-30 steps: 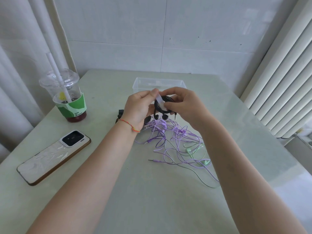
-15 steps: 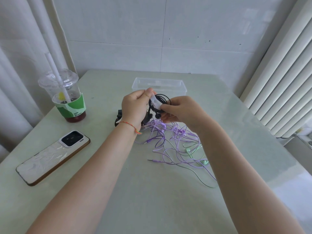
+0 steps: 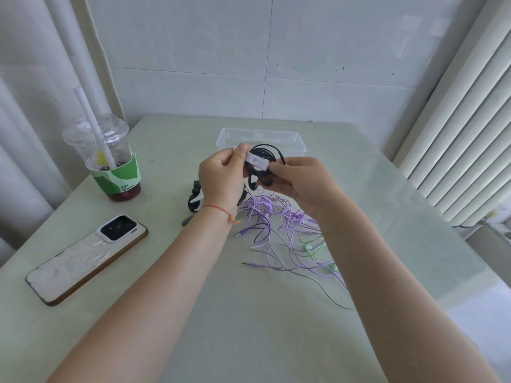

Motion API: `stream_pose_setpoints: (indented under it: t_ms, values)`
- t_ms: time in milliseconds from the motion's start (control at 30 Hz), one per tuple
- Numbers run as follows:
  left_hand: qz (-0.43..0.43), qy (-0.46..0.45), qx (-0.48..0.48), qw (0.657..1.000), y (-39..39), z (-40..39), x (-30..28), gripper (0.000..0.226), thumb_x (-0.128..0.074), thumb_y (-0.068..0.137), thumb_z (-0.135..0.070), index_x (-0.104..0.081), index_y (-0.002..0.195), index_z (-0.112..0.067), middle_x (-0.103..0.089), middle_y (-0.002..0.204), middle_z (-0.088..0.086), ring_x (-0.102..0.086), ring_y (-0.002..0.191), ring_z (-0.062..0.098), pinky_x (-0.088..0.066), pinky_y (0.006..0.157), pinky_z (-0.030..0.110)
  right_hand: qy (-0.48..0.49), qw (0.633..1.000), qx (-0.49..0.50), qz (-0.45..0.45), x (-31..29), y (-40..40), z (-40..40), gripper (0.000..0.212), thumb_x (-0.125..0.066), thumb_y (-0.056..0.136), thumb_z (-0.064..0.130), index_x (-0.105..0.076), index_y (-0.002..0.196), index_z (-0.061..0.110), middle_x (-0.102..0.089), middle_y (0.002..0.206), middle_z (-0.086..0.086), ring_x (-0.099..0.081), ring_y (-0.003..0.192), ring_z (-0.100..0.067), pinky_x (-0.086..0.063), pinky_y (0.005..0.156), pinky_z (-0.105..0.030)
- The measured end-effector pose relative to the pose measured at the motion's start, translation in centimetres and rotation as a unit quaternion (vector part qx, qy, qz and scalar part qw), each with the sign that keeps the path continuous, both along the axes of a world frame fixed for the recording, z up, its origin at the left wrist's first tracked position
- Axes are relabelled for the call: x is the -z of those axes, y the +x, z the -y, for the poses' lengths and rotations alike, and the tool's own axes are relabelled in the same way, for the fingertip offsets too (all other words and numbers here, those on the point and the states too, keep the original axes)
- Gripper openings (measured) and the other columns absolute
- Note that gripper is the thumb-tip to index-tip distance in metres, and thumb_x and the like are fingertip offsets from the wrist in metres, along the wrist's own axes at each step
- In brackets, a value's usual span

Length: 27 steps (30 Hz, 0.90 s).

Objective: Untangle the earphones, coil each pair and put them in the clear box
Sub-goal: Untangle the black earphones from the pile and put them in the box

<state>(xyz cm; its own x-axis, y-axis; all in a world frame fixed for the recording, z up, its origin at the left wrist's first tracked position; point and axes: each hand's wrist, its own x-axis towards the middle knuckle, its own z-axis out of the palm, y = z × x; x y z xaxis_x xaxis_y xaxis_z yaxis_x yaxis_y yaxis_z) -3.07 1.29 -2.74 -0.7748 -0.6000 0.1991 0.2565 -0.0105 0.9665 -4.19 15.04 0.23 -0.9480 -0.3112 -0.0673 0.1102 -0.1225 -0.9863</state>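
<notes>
Step in hand: binding of one coiled pair. The black earphones (image 3: 262, 161), wound into a small loop, were held in the air above the table (image 3: 249, 341), just in front of the clear box (image 3: 261, 139). A white strap (image 3: 257, 162) crossed the coil. The left hand (image 3: 221, 178) pinched one end of the strap between thumb and fingertip; the right hand (image 3: 301, 183) gripped the coil and the strap's other end, fingers curled.

Next move, as judged: the strap would need closing snugly round the coil without letting the loops spring out, then the bundle lowered into the box.

Containers: the clear box stood open at the far middle of the table; nothing could be made out inside it, though the hands hid part of it. A lidded drink cup (image 3: 110, 158) with a straw held a little dark liquid.

Remaining stock: purple earphones (image 3: 265, 230) and green earphones (image 3: 312, 250) lay tangled together on the table beneath the hands. A phone (image 3: 85, 258) lay at the left.
</notes>
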Motion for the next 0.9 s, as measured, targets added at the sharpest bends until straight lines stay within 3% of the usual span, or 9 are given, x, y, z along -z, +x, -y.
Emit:
stream_pose_setpoints:
  t_ms: [100, 200, 300, 433, 600, 767, 833, 900]
  values:
    - [0.023, 0.076, 0.028, 0.996, -0.2, 0.2, 0.0, 0.034, -0.068, 0.088, -0.025, -0.071, 0.055, -0.020, -0.061, 0.067, 0.008, -0.056, 0.066, 0.022, -0.059, 0.079, 0.049, -0.041, 0.998, -0.038, 0.014, -0.2, 0.2, 0.0, 0.011, -0.054, 0.094, -0.003, -0.064, 0.094, -0.008, -0.071, 0.082, -0.015, -0.071, 0.072, -0.022, -0.059, 0.070, -0.026]
    - [0.034, 0.140, 0.045, 0.989, -0.1, -0.1, -0.2, 0.028, -0.063, 0.094, -0.015, -0.070, 0.067, -0.012, -0.067, 0.078, 0.013, -0.064, 0.076, 0.027, -0.060, 0.069, 0.034, -0.057, 0.997, -0.055, 0.016, -0.3, 0.2, 0.1, 0.013, -0.051, 0.096, -0.003, -0.063, 0.095, -0.007, -0.071, 0.085, -0.014, -0.071, 0.076, -0.020, -0.058, 0.073, -0.025]
    - [0.028, 0.180, 0.045, 0.982, 0.0, -0.2, -0.4, 0.025, -0.060, 0.096, -0.014, -0.070, 0.073, -0.008, -0.068, 0.078, 0.013, -0.065, 0.075, 0.026, -0.057, 0.065, 0.029, -0.102, 0.992, -0.057, 0.043, -0.3, 0.5, 0.6, 0.015, -0.048, 0.097, -0.002, -0.062, 0.099, -0.009, -0.069, 0.087, -0.015, -0.069, 0.079, -0.022, -0.059, 0.074, -0.026]
    - [0.008, 0.203, 0.022, 0.979, 0.0, -0.6, -0.6, 0.031, -0.060, 0.097, -0.014, -0.069, 0.067, -0.012, -0.065, 0.062, 0.002, -0.061, 0.063, 0.019, -0.052, 0.059, 0.026, -0.174, 0.976, -0.049, 0.121, -0.3, 1.0, 1.3, 0.018, -0.046, 0.099, 0.000, -0.062, 0.094, -0.006, -0.069, 0.070, -0.008, -0.066, 0.076, -0.023, -0.060, 0.069, -0.026]
    - [0.013, 0.198, 0.052, 0.979, 0.2, -0.6, -0.4, 0.033, -0.058, 0.097, -0.016, -0.072, 0.067, -0.013, -0.068, 0.063, 0.004, -0.061, 0.060, 0.018, -0.048, 0.057, 0.025, -0.183, 0.973, -0.015, 0.140, -0.4, 1.2, 1.4, 0.018, -0.047, 0.098, -0.002, -0.061, 0.087, -0.008, -0.068, 0.065, -0.012, -0.067, 0.059, -0.020, -0.059, 0.060, -0.025]
    - [0.010, 0.185, 0.056, 0.981, 0.3, -0.3, -0.7, 0.031, -0.058, 0.098, -0.015, -0.069, 0.070, -0.010, -0.063, 0.069, 0.010, -0.059, 0.059, 0.017, -0.049, 0.052, 0.024, -0.156, 0.983, -0.003, 0.099, 0.0, 0.9, 1.3, 0.009, -0.051, 0.095, -0.005, -0.058, 0.090, -0.007, -0.067, 0.078, -0.018, -0.070, 0.063, -0.023, -0.059, 0.062, -0.026]
    - [0.011, 0.185, 0.054, 0.981, 0.3, -0.3, -0.8, 0.035, -0.059, 0.097, -0.017, -0.072, 0.065, -0.014, -0.063, 0.071, 0.011, -0.058, 0.062, 0.021, -0.048, 0.055, 0.026, -0.175, 0.977, -0.010, 0.119, 0.0, 0.9, 1.3, 0.014, -0.049, 0.096, -0.005, -0.060, 0.087, -0.007, -0.067, 0.079, -0.018, -0.069, 0.063, -0.023, -0.059, 0.063, -0.026]
    - [0.005, 0.202, 0.076, 0.976, 0.4, -0.4, -0.8, 0.029, -0.057, 0.098, -0.017, -0.073, 0.076, -0.008, -0.066, 0.081, 0.016, -0.061, 0.069, 0.025, -0.048, 0.057, 0.026, -0.202, 0.968, -0.022, 0.149, -0.1, 1.1, 1.3, 0.019, -0.046, 0.098, -0.003, -0.062, 0.090, -0.007, -0.067, 0.079, -0.018, -0.068, 0.062, -0.022, -0.059, 0.063, -0.025]
